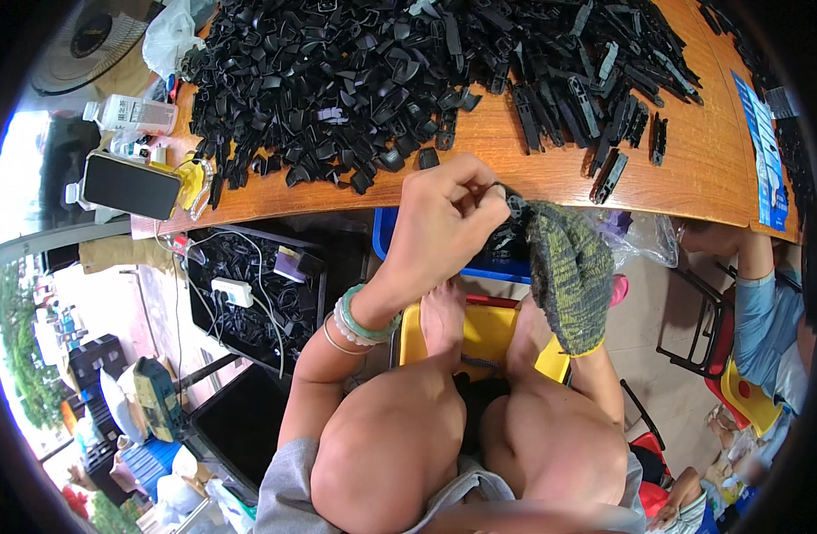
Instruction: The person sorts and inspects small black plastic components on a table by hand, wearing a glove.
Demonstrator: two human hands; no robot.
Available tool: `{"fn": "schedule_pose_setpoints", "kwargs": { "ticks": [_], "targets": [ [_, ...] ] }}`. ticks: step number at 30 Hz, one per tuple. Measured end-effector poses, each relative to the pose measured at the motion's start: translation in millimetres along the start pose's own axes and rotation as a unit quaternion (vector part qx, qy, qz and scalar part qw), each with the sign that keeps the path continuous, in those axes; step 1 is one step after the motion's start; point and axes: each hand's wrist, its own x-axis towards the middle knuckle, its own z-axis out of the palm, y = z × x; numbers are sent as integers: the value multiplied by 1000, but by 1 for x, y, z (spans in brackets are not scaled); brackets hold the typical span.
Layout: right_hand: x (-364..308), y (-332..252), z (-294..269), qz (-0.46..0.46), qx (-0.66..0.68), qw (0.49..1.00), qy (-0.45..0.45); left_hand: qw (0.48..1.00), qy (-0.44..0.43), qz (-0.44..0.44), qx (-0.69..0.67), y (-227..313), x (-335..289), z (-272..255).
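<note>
My left hand [446,224], bare and with bracelets at the wrist, is raised at the table's front edge, thumb and fingers pinched together. Against its fingertips is a small black plastic part [513,203], mostly covered by the fingers. My right hand [570,271] wears a grey and yellow knitted glove and closes on the same part from the other side. Beyond the hands, a large heap of small black plastic caps [337,84] covers the wooden table [479,178]. Long slim black plastic pieces [595,98] are piled to the right of it.
A blue bin [387,233] is below the hands, with black parts inside. At left are a phone [131,185], a bottle [132,114], a fan [88,36] and a black crate [248,311] with cables and a white power strip [232,292]. Another person's arm [753,285] rests at right.
</note>
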Motion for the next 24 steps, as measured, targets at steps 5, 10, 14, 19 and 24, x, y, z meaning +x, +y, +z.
{"fn": "schedule_pose_setpoints", "kwargs": {
  "ticks": [5, 10, 14, 19, 24],
  "targets": [
    [-5, -7, 4, 8, -40, 999, 5, 983, 42, 149, 99, -9, 3, 8],
    [5, -17, 2, 67, 31, 997, -19, 988, 111, 103, 32, -7, -3, 33],
    [7, -12, 3, 47, 33, 998, 7, 987, 94, 128, 11, -9, 1, 29],
    [19, -15, -9, 390, 338, 839, -172, 940, 72, 178, 281, -10, 42, 23],
    [4, -5, -3, 376, 327, 857, -132, 893, 28, 164, 418, -12, 61, 26]
  ]
}}
